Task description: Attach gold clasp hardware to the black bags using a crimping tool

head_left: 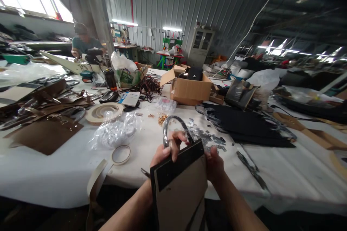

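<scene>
A black bag panel (180,191) with a beige inner face stands tilted in front of me, over the table's front edge. From its top rises a curved handle (176,118) that looks wrapped in clear plastic. My left hand (165,153) is closed on the panel's top left corner, with fingers bent over the edge beside the handle's base. At the right edge my right hand (215,164) grips the panel, its thumb up and its other fingers mostly hidden behind. Just beyond lie many small metal plates (204,135) and a little pile of gold-coloured fittings (162,119).
On the left are brown bag pieces (48,133), tape rolls (120,154) and a plastic bag (116,130). An open cardboard box (191,90) stands behind. Stacked black panels (246,122) and a dark slim tool (252,169) lie right. A person (85,45) sits far left.
</scene>
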`<state>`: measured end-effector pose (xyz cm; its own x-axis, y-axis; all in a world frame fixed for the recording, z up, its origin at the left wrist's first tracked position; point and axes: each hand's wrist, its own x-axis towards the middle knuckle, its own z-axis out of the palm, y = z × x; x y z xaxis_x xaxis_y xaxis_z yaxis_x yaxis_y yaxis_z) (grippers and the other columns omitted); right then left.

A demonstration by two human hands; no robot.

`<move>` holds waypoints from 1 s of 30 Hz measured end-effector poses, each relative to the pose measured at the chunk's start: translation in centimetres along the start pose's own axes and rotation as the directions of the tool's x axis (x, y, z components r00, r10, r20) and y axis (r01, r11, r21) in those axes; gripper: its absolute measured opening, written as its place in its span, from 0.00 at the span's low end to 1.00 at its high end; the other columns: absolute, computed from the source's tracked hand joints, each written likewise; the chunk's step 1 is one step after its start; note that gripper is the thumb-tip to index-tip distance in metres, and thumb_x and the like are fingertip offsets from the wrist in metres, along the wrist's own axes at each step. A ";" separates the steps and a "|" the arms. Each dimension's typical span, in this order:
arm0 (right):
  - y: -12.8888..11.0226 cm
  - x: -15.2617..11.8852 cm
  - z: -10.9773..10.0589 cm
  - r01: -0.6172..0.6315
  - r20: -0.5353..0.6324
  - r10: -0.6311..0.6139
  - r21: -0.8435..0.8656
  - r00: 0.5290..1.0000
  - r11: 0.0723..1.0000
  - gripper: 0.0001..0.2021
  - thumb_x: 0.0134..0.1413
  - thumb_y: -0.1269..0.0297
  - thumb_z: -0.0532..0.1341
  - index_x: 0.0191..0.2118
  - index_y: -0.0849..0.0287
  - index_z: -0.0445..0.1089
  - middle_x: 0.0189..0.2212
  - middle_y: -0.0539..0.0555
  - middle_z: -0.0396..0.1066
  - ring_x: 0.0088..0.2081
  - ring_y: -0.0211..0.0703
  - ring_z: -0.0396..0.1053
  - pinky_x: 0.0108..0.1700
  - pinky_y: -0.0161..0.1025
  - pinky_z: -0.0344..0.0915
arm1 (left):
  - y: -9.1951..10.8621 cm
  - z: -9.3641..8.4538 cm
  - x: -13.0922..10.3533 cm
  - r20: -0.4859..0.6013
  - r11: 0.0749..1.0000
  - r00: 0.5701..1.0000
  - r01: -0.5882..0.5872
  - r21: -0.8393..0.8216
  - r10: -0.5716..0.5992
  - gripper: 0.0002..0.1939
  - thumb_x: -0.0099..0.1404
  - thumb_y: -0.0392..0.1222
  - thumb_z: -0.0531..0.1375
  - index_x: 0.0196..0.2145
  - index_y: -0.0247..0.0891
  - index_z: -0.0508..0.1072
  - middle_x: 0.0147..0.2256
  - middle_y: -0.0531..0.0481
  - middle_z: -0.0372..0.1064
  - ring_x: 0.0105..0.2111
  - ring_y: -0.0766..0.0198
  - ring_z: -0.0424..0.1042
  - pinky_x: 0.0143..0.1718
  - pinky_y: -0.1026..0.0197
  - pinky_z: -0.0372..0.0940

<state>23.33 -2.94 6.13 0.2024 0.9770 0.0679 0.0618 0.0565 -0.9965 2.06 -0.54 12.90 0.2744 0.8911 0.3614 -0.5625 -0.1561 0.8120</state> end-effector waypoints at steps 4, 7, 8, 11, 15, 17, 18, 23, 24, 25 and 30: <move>-0.6 0.5 -1.8 -0.144 0.178 0.120 0.129 0.977 0.981 0.33 0.54 0.35 0.62 0.57 0.52 0.77 0.48 0.61 0.80 0.52 0.63 0.76 0.53 0.57 0.72 | -2.5 -3.9 -0.8 -0.089 0.971 0.967 0.239 -0.001 -0.238 0.20 0.68 0.61 0.57 0.33 0.40 0.71 0.60 0.42 0.69 0.64 0.44 0.64 0.62 0.46 0.65; -0.7 0.7 -2.2 -0.174 0.187 0.143 0.164 0.972 0.971 0.36 0.52 0.47 0.69 0.66 0.46 0.68 0.56 0.57 0.77 0.53 0.60 0.77 0.54 0.56 0.73 | -2.3 -6.7 -1.8 -0.055 0.909 0.908 0.414 -0.047 -0.416 0.28 0.69 0.65 0.55 0.50 0.38 0.75 0.61 0.39 0.69 0.63 0.42 0.66 0.62 0.44 0.65; -0.5 0.7 -2.2 -0.186 0.179 0.157 0.158 0.971 0.970 0.38 0.52 0.48 0.70 0.68 0.45 0.65 0.57 0.55 0.76 0.53 0.59 0.77 0.54 0.55 0.73 | -1.9 -7.5 -2.2 -0.018 0.876 0.877 0.477 -0.071 -0.480 0.34 0.69 0.69 0.52 0.55 0.38 0.74 0.59 0.37 0.71 0.61 0.41 0.69 0.59 0.43 0.67; 0.8 0.7 -2.0 -0.225 0.133 0.208 0.124 0.969 0.967 0.42 0.50 0.50 0.73 0.70 0.43 0.61 0.58 0.54 0.76 0.53 0.57 0.77 0.52 0.53 0.76 | -0.9 -9.5 -3.4 0.040 0.795 0.794 0.607 0.018 -0.607 0.43 0.65 0.74 0.55 0.64 0.39 0.68 0.55 0.37 0.75 0.54 0.42 0.75 0.52 0.45 0.72; 4.0 1.2 -0.6 -0.217 0.020 0.216 0.115 0.976 0.969 0.38 0.46 0.52 0.75 0.64 0.48 0.70 0.57 0.54 0.77 0.54 0.57 0.77 0.53 0.50 0.76 | -1.3 -10.9 -3.8 -0.196 0.695 0.818 0.565 0.445 -0.540 0.43 0.60 0.52 0.71 0.68 0.41 0.62 0.54 0.40 0.75 0.48 0.50 0.77 0.50 0.50 0.73; 5.4 1.5 0.5 -0.221 -0.027 0.226 0.116 0.974 0.968 0.37 0.44 0.53 0.76 0.62 0.51 0.73 0.55 0.54 0.78 0.53 0.56 0.78 0.53 0.50 0.76 | -2.2 -11.1 -3.7 -0.244 0.596 0.881 0.457 0.661 -0.405 0.39 0.64 0.45 0.67 0.69 0.41 0.60 0.55 0.40 0.74 0.48 0.51 0.77 0.53 0.47 0.72; 6.0 1.7 1.0 -0.227 -0.047 0.233 0.109 0.971 0.968 0.37 0.44 0.53 0.76 0.62 0.52 0.73 0.54 0.54 0.78 0.52 0.56 0.78 0.54 0.51 0.76 | -2.6 -11.0 -3.7 -0.229 0.523 0.921 0.370 0.768 -0.315 0.37 0.65 0.41 0.65 0.69 0.42 0.59 0.57 0.39 0.72 0.51 0.50 0.75 0.56 0.44 0.70; 7.5 2.0 2.0 -0.267 -0.070 0.268 0.019 0.961 0.964 0.40 0.44 0.51 0.75 0.64 0.56 0.71 0.45 0.56 0.82 0.44 0.56 0.81 0.48 0.51 0.78 | -5.0 -9.9 -5.1 0.113 0.056 0.993 -0.112 0.992 -0.020 0.29 0.67 0.28 0.58 0.62 0.49 0.71 0.67 0.43 0.61 0.66 0.42 0.59 0.64 0.35 0.63; 7.6 2.0 1.9 -0.271 -0.060 0.270 -0.010 0.961 0.963 0.40 0.45 0.50 0.75 0.64 0.57 0.70 0.42 0.56 0.83 0.42 0.56 0.81 0.47 0.51 0.78 | -5.5 -9.6 -5.5 0.179 0.036 0.983 -0.178 0.983 -0.045 0.26 0.68 0.30 0.58 0.61 0.48 0.72 0.66 0.43 0.63 0.66 0.43 0.59 0.64 0.36 0.64; 7.7 2.0 1.7 -0.270 -0.053 0.267 -0.049 0.962 0.962 0.40 0.46 0.48 0.74 0.65 0.57 0.70 0.40 0.56 0.83 0.41 0.55 0.81 0.46 0.51 0.78 | -6.1 -9.5 -5.8 0.226 0.039 0.971 -0.224 0.974 -0.072 0.24 0.70 0.33 0.58 0.61 0.47 0.72 0.64 0.42 0.66 0.66 0.43 0.60 0.64 0.37 0.65; 7.7 1.8 1.5 0.008 -0.122 -0.082 -0.512 0.989 0.859 0.30 0.55 0.44 0.67 0.57 0.59 0.78 0.46 0.64 0.77 0.47 0.62 0.77 0.53 0.60 0.74 | -8.5 -10.0 -7.1 0.267 0.065 0.962 -0.262 0.963 -0.066 0.23 0.75 0.43 0.57 0.65 0.40 0.69 0.63 0.40 0.69 0.64 0.43 0.64 0.65 0.37 0.66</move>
<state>22.72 -0.49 -1.51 0.3141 0.9367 0.1545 0.5546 -0.0490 -0.8306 -2.94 -1.28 -1.19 0.5089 0.7536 0.4161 0.6424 -0.6542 0.3992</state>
